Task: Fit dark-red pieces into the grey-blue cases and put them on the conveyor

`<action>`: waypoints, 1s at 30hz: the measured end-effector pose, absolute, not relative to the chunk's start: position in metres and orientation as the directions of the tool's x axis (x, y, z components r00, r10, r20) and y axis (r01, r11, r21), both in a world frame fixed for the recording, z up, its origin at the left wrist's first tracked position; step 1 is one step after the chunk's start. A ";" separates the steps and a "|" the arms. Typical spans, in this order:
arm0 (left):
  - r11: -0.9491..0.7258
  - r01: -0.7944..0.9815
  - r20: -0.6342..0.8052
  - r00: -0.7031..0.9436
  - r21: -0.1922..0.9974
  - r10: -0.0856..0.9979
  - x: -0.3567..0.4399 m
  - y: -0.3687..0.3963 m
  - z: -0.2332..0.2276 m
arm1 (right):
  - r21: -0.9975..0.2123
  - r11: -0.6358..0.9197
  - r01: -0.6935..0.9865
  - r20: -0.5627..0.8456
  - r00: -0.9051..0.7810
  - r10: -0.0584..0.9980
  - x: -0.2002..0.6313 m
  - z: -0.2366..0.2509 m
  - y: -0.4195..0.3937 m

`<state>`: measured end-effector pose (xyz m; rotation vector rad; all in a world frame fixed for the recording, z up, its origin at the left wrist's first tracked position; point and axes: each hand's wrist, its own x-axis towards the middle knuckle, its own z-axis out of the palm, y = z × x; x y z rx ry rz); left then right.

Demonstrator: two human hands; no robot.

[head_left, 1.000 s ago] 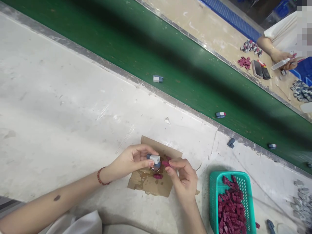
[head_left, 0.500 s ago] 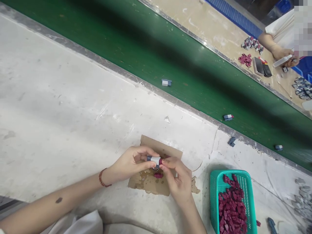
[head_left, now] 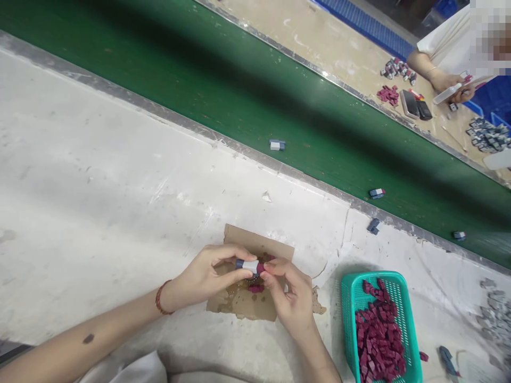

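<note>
The left hand [head_left: 207, 274] holds a small blue-and-white housing [head_left: 247, 264] in a pinch between thumb and fingers, directly above a stained cardboard pad [head_left: 239, 306] that lies on the white table [head_left: 99, 175]. The right hand [head_left: 289, 295] meets it from the other side, its grip closed on a small maroon insert [head_left: 261, 266] that touches the right end of the housing. The insert appears partly seated, so the joining step is judged to be in progress and not yet complete. One loose maroon piece [head_left: 255, 288] lies on the pad beneath the hands. To the right, a teal basket [head_left: 351, 298] holds a deep supply of maroon pieces, which suggests that many units remain to be assembled. Joined units [head_left: 277, 144] lie apart from each other on the green conveyor belt [head_left: 199, 80] beyond the table edge; these indicate completed output. One blue part [head_left: 373, 225] rests on the table just beside the belt rail. At the far right edge, a heap of grey parts [head_left: 497, 314] lies on the table. Across the belt, another person's hand [head_left: 449, 85] works at a separate station.
</note>
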<state>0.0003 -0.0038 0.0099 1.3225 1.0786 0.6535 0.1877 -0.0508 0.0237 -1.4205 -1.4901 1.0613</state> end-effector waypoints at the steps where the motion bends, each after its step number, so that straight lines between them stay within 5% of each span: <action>1: 0.173 0.197 -0.240 0.399 0.965 0.885 0.000 -0.004 0.010 | -0.943 0.033 0.330 0.019 -0.045 0.999 0.187 0.023 -0.052; 11: 0.089 0.287 -0.220 0.465 0.954 0.857 0.005 0.031 0.028 | -0.871 0.037 0.489 0.063 0.036 0.997 0.205 0.045 -0.058; 16: -0.060 0.482 -0.039 0.191 0.874 0.981 0.004 0.109 0.030 | -0.592 -0.283 0.755 0.103 0.419 0.902 0.284 0.061 -0.091; 21: -0.204 0.571 0.126 0.174 0.795 0.977 0.016 0.184 0.010 | -0.316 -0.494 0.810 0.034 0.530 0.847 0.337 0.048 -0.116; 30: -0.456 0.588 0.263 0.387 0.668 0.884 0.067 0.208 0.004 | -0.299 -0.476 0.827 0.062 0.515 0.855 0.348 0.029 -0.115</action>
